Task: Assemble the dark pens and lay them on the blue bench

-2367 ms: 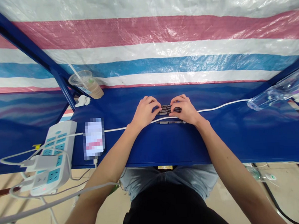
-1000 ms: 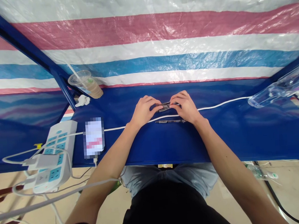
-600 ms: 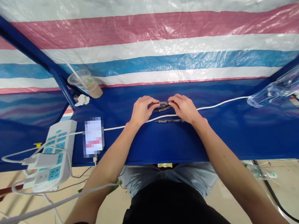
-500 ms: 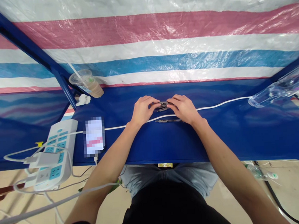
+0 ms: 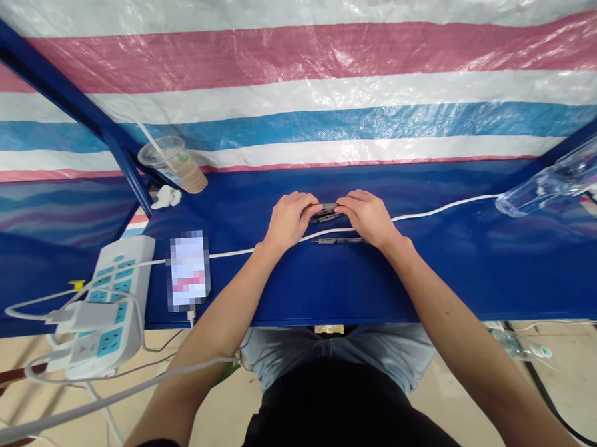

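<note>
at the blue desk (image 5: 461,268), both hands pinch one small dark part

left to right: a white power strip (image 5: 117,306) with chunky adapters plugged in, then a phone (image 5: 187,270) lying flat, its screen blurred, and behind it a clear plastic cup (image 5: 175,164) with a straw and a milky brown drink. the left hand (image 5: 291,222) and right hand (image 5: 367,218) curve inward, their fingers (image 5: 312,208) closed from either side on a small dark grey part (image 5: 327,214), held just above the middle of the desk, its exact shape mostly hidden. just below lies a slim dark pen-like part (image 5: 337,241), untouched, and a white cable (image 5: 448,207) runs along the desk beneath the wrists. at far right, a clear plastic bottle (image 5: 547,190) lies near the striped woven tarp (image 5: 322,95).
</note>
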A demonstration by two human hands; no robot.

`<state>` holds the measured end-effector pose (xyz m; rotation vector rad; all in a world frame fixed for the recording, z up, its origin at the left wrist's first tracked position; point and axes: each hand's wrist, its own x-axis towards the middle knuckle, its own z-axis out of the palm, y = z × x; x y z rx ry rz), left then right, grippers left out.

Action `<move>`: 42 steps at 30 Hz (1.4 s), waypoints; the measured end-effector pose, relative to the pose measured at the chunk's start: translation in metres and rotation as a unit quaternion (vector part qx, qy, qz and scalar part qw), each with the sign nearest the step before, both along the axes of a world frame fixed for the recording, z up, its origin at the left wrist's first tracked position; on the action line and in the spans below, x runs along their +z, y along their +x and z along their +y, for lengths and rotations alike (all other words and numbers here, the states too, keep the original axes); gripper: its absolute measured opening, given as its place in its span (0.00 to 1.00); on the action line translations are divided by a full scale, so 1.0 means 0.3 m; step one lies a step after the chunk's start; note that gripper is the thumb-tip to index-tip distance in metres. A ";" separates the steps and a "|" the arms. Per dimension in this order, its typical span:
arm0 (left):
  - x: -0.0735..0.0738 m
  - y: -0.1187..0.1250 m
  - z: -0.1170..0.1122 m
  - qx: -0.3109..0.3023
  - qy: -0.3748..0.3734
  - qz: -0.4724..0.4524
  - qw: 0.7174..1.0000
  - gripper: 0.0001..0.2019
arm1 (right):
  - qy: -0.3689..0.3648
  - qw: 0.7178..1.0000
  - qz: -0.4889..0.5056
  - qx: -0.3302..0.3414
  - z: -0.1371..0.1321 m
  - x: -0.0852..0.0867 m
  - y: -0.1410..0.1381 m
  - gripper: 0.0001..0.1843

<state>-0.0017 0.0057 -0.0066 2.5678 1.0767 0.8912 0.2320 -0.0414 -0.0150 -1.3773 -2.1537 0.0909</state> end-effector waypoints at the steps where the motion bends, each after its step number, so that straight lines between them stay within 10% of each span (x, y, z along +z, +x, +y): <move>1: 0.000 0.001 0.000 -0.004 -0.003 0.007 1.000 0.19 | 0.001 1.000 -0.002 0.004 0.000 0.002 0.000 0.24; 22: 0.024 0.019 -0.022 0.038 -0.178 -0.019 0.983 0.26 | 0.147 0.989 0.004 -0.003 0.007 -0.044 -0.023 0.19; 42: 0.006 0.016 -0.019 0.030 -0.112 -0.088 0.989 0.16 | 0.142 0.984 0.105 -0.008 0.018 -0.057 0.008 0.12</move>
